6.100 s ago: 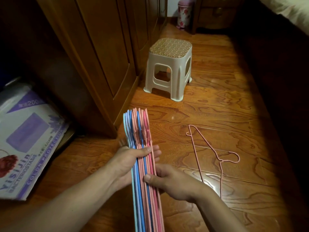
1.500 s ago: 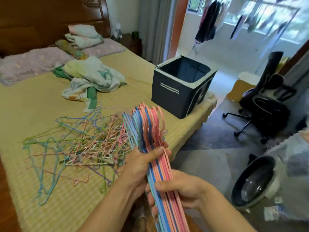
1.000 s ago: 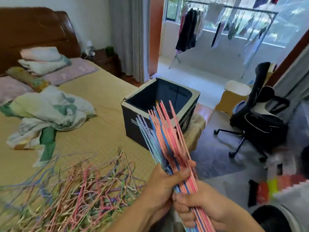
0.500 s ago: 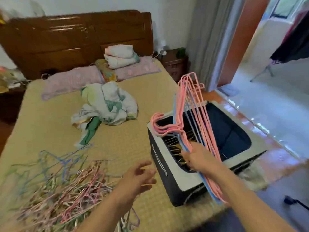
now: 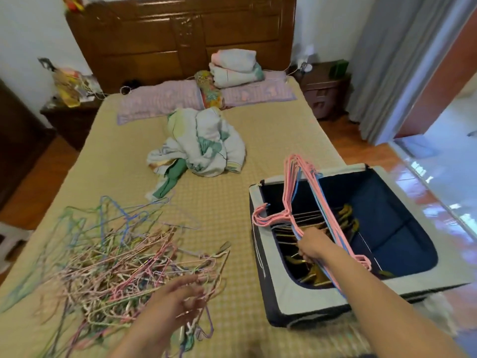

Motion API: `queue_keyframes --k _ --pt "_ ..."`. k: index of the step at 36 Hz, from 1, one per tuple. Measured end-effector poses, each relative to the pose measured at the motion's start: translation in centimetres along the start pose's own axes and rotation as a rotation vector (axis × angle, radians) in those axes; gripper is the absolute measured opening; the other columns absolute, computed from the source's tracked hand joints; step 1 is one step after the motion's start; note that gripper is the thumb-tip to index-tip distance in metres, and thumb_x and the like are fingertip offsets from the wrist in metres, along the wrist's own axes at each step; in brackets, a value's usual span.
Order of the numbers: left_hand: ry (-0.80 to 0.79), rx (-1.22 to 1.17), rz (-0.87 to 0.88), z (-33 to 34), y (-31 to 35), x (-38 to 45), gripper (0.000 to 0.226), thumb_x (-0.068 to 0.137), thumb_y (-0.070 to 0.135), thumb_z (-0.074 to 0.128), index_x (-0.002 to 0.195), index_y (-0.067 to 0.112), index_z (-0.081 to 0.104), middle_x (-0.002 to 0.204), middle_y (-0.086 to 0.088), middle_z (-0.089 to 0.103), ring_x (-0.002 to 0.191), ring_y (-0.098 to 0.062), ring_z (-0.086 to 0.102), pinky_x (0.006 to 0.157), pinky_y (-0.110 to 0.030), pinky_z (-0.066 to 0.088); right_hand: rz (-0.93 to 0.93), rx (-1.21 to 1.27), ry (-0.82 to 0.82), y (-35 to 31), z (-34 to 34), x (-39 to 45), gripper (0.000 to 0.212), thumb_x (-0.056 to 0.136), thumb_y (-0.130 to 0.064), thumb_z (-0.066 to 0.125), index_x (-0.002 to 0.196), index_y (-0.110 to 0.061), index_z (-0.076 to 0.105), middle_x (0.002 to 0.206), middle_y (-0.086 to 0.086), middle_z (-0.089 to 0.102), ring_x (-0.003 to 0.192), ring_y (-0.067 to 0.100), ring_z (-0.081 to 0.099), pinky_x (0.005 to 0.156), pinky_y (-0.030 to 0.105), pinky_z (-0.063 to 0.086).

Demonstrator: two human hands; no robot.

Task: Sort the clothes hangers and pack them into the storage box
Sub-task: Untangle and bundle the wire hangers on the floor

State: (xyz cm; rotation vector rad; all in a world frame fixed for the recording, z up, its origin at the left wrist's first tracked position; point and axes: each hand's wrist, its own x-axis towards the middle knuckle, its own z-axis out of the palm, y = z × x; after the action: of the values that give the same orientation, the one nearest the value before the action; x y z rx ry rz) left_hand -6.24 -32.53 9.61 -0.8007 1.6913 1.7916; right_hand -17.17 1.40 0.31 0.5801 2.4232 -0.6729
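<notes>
At right of frame the right hand (image 5: 311, 245) gripped a sorted bundle of hangers (image 5: 307, 202) over the storage box (image 5: 289, 293), ready for lowering, while the left hand (image 5: 178, 298), fingers loosely spread, hovered over the tangled pile (image 5: 111, 257).

- Bed (image 5: 271, 130) under a yellow checked mat
- Tangled hanger pile (image 5: 116, 259) near left
- Storage box (image 5: 289, 293) near right
- Crumpled blanket (image 5: 204, 146) mid-bed
- Pillows (image 5: 160, 102) at the headboard
</notes>
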Motion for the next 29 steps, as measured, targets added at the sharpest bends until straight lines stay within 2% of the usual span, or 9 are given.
queue_keyframes --k 3,6,9,11,18,20,24,26,29 --pt "0.011 -0.036 -0.001 0.4 -0.2 0.4 0.027 0.088 -0.001 0.069 0.113 0.006 0.07 0.103 -0.022 0.076 0.08 -0.031 0.069 0.091 -0.046 0.052 0.037 0.121 -0.049 0.3 -0.1 0.4 0.007 0.087 -0.005 0.059 0.083 -0.003 0.064 0.082 0.017 0.072 0.065 0.025 0.063 0.068 0.036 0.059" --pt "0.003 -0.035 0.0 0.6 -0.4 0.8 0.028 0.089 0.0 0.068 0.117 0.006 0.07 0.109 -0.022 0.074 0.088 -0.034 0.069 0.104 -0.053 0.048 0.075 0.195 -0.065 0.1 -0.2 0.1 0.008 0.092 -0.006 0.059 0.09 -0.001 0.064 0.073 0.015 0.069 0.056 0.022 0.061 0.056 0.03 0.053" --pt "-0.015 -0.036 0.012 0.4 -0.1 1.1 0.029 0.091 0.0 0.065 0.119 0.005 0.068 0.112 -0.024 0.073 0.088 -0.035 0.069 0.103 -0.054 0.048 0.055 0.156 -0.033 -0.2 -0.6 -0.5 0.014 0.092 -0.022 0.066 0.098 -0.011 0.061 0.087 0.01 0.071 0.072 0.02 0.07 0.062 0.03 0.056" --pt "-0.015 -0.039 0.035 -0.2 0.1 1.2 0.028 0.092 0.002 0.064 0.12 0.005 0.067 0.107 -0.021 0.075 0.087 -0.035 0.07 0.097 -0.051 0.051 0.009 0.116 -0.006 -0.5 -1.1 -1.2 0.021 0.092 -0.03 0.068 0.106 -0.016 0.061 0.094 0.005 0.068 0.079 0.017 0.067 0.06 0.026 0.049" --pt "-0.004 -0.068 0.056 -3.6 0.1 2.0 0.026 0.099 0.007 0.057 0.123 0.006 0.067 0.104 -0.019 0.075 0.091 -0.035 0.07 0.089 -0.046 0.053 -0.035 -0.097 0.04 -2.1 -2.4 -3.5 0.038 0.092 -0.034 0.067 0.122 -0.015 0.052 0.104 0.003 0.06 0.085 0.019 0.058 0.073 0.03 0.045" --pt "-0.004 -0.08 0.052 -4.6 0.3 2.1 0.026 0.1 0.009 0.057 0.123 0.007 0.068 0.11 -0.02 0.074 0.089 -0.033 0.072 0.087 -0.045 0.053 -0.061 -0.214 0.18 -3.1 -2.6 -4.5 0.038 0.093 -0.032 0.064 0.123 -0.015 0.049 0.112 0.006 0.062 0.092 0.024 0.06 0.076 0.032 0.048" --pt "0.018 -0.089 0.055 -6.9 0.0 2.0 0.024 0.102 0.009 0.054 0.123 0.007 0.065 0.101 -0.015 0.074 0.088 -0.031 0.07 0.093 -0.05 0.052 -0.373 -0.243 0.579 -7.0 -0.8 -6.4 0.042 0.095 -0.02 0.058 0.134 -0.01 0.05 0.127 0.012 0.056 0.113 0.031 0.052 0.093 0.04 0.047" --pt "0.028 -0.086 0.046 -8.0 -0.6 2.1 0.023 0.102 0.007 0.053 0.122 0.007 0.065 0.098 -0.016 0.074 0.087 -0.031 0.069 0.101 -0.053 0.049 -0.579 -0.121 0.635 -9.8 0.6 -7.7 0.035 0.094 -0.014 0.057 0.129 -0.008 0.058 0.123 0.011 0.059 0.113 0.031 0.053 0.096 0.042 0.044" --pt "0.057 -0.006 0.021 -10.5 -2.1 2.5 0.022 0.103 0.009 0.054 0.122 0.009 0.065 0.099 -0.014 0.075 0.088 -0.029 0.07 0.093 -0.047 0.052 -0.673 -0.037 0.536 -13.7 4.2 -9.3 0.029 0.094 -0.014 0.054 0.121 -0.012 0.065 0.119 0.005 0.062 0.113 0.026 0.055 0.096 0.039 0.044"
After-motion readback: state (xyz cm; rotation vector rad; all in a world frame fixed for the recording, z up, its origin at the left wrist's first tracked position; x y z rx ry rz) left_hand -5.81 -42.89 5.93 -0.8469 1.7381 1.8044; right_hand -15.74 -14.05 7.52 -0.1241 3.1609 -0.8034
